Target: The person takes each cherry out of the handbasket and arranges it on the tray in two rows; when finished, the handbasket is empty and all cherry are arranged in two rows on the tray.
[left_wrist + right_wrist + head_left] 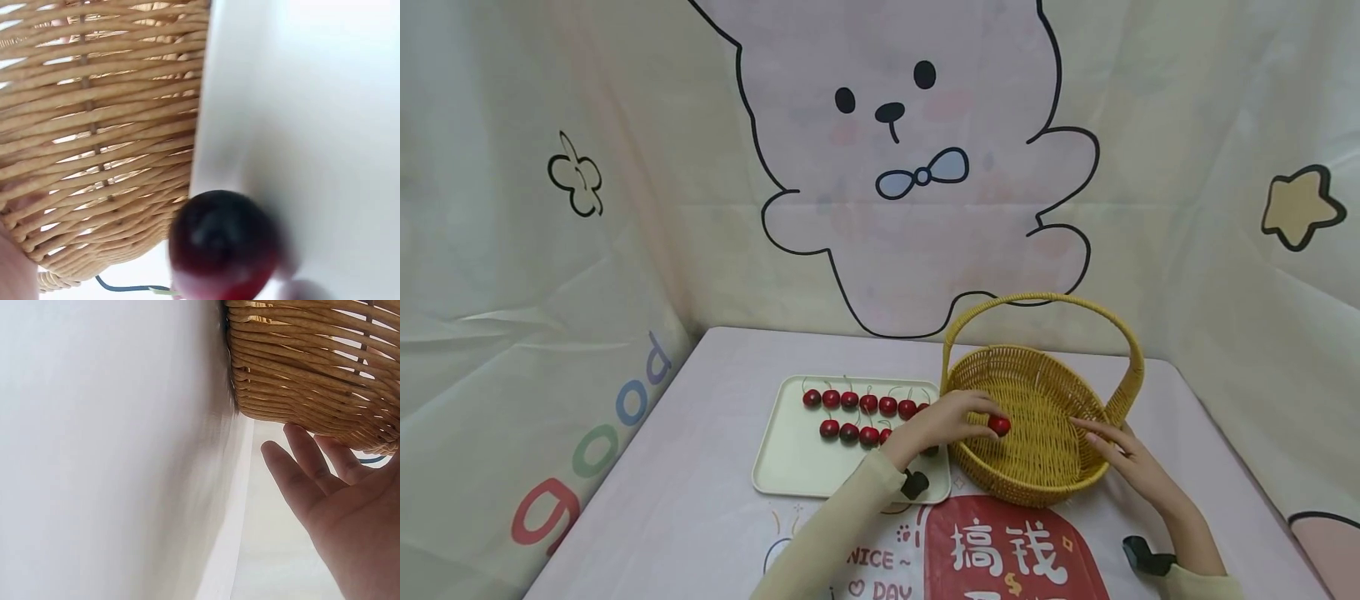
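Observation:
My left hand [951, 419] pinches a red cherry [999, 425] between thumb and fingertips, over the left inside of a yellow wicker basket [992, 482]. The basket has a tall arched handle. At its right rim lies my right hand [1131, 467], some fingers reaching over the edge. The right wrist view shows other fingers [294, 478] straight and spread along the basket's outer wall. Left of the basket, a cream tray [790, 467] bears two rows of stemmed cherries [868, 436], partly covered by my left hand. A dark cherry [222, 244] looms close in the left wrist view.
The tray's right edge stands against the basket's left side. Under both spreads a white tablecloth [700, 433] with a red printed patch [1000, 542] at the front. Printed fabric walls [880, 275] enclose the table at the back and sides.

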`<state>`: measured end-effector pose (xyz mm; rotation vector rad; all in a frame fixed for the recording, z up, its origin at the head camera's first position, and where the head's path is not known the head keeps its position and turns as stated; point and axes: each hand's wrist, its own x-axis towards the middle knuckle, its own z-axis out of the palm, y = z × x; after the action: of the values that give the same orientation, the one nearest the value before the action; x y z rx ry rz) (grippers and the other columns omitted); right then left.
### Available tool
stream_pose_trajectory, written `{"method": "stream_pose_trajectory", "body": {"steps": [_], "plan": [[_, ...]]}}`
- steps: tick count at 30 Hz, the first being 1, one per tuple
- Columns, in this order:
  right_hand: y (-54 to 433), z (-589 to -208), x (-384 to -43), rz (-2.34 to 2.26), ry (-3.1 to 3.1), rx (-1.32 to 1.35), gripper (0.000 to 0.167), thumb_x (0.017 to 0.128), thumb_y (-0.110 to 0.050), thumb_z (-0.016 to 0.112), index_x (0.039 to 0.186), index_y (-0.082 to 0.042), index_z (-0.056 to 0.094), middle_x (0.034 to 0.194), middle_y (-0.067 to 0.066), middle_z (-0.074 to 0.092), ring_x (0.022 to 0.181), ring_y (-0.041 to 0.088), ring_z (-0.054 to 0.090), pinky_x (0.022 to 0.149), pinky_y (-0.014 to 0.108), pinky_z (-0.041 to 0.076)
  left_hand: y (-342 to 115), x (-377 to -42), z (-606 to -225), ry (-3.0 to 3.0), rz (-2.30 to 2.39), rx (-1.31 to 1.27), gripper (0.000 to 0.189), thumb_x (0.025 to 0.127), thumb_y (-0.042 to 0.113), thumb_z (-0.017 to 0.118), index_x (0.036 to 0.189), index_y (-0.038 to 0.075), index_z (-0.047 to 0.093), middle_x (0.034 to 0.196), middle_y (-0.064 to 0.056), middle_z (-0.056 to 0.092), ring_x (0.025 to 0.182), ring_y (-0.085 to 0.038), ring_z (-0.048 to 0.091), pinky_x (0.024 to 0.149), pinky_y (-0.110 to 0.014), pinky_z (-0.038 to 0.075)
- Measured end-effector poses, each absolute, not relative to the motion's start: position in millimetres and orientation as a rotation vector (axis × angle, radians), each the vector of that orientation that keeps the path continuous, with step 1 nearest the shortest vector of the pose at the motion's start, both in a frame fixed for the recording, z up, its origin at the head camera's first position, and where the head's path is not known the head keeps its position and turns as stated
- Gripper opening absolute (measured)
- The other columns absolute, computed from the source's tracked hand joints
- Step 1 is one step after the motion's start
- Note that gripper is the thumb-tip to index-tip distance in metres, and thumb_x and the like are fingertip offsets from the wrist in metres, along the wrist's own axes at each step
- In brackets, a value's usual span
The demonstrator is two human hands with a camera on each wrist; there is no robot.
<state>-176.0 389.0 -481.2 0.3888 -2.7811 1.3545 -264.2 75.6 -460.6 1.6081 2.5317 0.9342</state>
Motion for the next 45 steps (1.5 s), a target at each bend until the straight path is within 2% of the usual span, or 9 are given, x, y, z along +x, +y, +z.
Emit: {"method": "stream_pose_trajectory", "body": {"steps": [4, 7, 11, 18, 28, 32, 39, 45], "plan": [[388.5, -482.2, -176.2, 1.367, -2.787, 0.382, 0.038, 0.1, -0.023, 0.039, 0.135, -0.011, 0.048, 0.136, 0.021, 0.033, 0.124, 0.024, 0.023, 0.086, 0.065, 0.027, 69.9, -259.9, -462.8, 2.554, 1.015, 1.648, 0.035, 0.086, 0.031, 0.063, 0.119, 0.02, 0.063, 0.117, 0.007, 0.057, 0.11, 0.002, 0.05, 0.093, -0.007, 0.036], [388.5, -482.7, -176.2, 1.373, -2.791, 0.376, 0.038, 0.1, -0.023, 0.039, 0.135, -0.011, 0.047, 0.137, 0.024, 0.031, 0.123, 0.035, 0.021, 0.086, 0.067, 0.026, 65.0, -256.5, -464.7, 2.566, 1.03, 1.659, 0.034, 0.088, 0.03, 0.062, 0.12, 0.02, 0.062, 0.119, 0.005, 0.057, 0.114, 0.0, 0.049, 0.095, -0.008, 0.035], [388.1, -482.7, -176.6, 1.37, -2.793, 0.369, 0.038, 0.1, -0.024, 0.039, 0.135, -0.011, 0.048, 0.136, 0.022, 0.032, 0.122, 0.036, 0.021, 0.087, 0.067, 0.026, 56.3, -249.5, -463.3, 2.591, 1.016, 1.662, 0.034, 0.089, 0.03, 0.061, 0.121, 0.019, 0.062, 0.123, 0.003, 0.056, 0.118, -0.003, 0.048, 0.098, -0.011, 0.035], [387.4, -482.3, -177.2, 1.404, -2.782, 0.384, 0.038, 0.1, -0.023, 0.039, 0.135, -0.009, 0.047, 0.138, 0.025, 0.031, 0.125, 0.045, 0.019, 0.087, 0.07, 0.023, 33.2, -238.5, -455.8, 2.614, 1.069, 1.663, 0.036, 0.089, 0.029, 0.062, 0.122, 0.016, 0.061, 0.119, 0.004, 0.056, 0.109, -0.004, 0.052, 0.089, -0.014, 0.043], [387.9, -481.8, -177.0, 1.408, -2.775, 0.387, 0.038, 0.1, -0.022, 0.04, 0.134, -0.009, 0.048, 0.137, 0.026, 0.033, 0.126, 0.047, 0.017, 0.088, 0.072, 0.02, -4.2, -231.6, -445.1, 2.639, 1.136, 1.682, 0.033, 0.088, 0.026, 0.063, 0.119, 0.014, 0.063, 0.114, 0.004, 0.058, 0.097, -0.002, 0.054, 0.079, -0.016, 0.047], [388.0, -482.0, -176.4, 1.401, -2.772, 0.39, 0.037, 0.1, -0.022, 0.04, 0.134, -0.009, 0.048, 0.137, 0.026, 0.032, 0.125, 0.045, 0.018, 0.088, 0.071, 0.021, -20.1, -229.0, -439.8, 2.627, 1.162, 1.623, 0.034, 0.087, 0.023, 0.064, 0.119, 0.012, 0.063, 0.113, 0.002, 0.058, 0.096, -0.005, 0.054, 0.078, -0.025, 0.051], [387.3, -479.4, -174.9, 1.388, -2.777, 0.378, 0.038, 0.1, -0.022, 0.04, 0.134, -0.009, 0.048, 0.137, 0.024, 0.032, 0.124, 0.043, 0.02, 0.087, 0.068, 0.023, -50.2, -227.0, -436.0, 2.691, 1.101, 1.533, 0.034, 0.087, 0.021, 0.065, 0.119, 0.01, 0.063, 0.112, 0.001, 0.059, 0.095, -0.008, 0.056, 0.079, -0.023, 0.05], [386.7, -477.9, -174.6, 1.392, -2.778, 0.383, 0.038, 0.1, -0.021, 0.04, 0.135, -0.008, 0.047, 0.137, 0.024, 0.031, 0.124, 0.045, 0.019, 0.086, 0.069, 0.024, -75.4, -229.6, -437.0, 2.781, 1.078, 1.476, 0.032, 0.085, 0.019, 0.067, 0.116, 0.01, 0.064, 0.106, 0.001, 0.059, 0.09, -0.013, 0.058, 0.075, -0.027, 0.051]]}}
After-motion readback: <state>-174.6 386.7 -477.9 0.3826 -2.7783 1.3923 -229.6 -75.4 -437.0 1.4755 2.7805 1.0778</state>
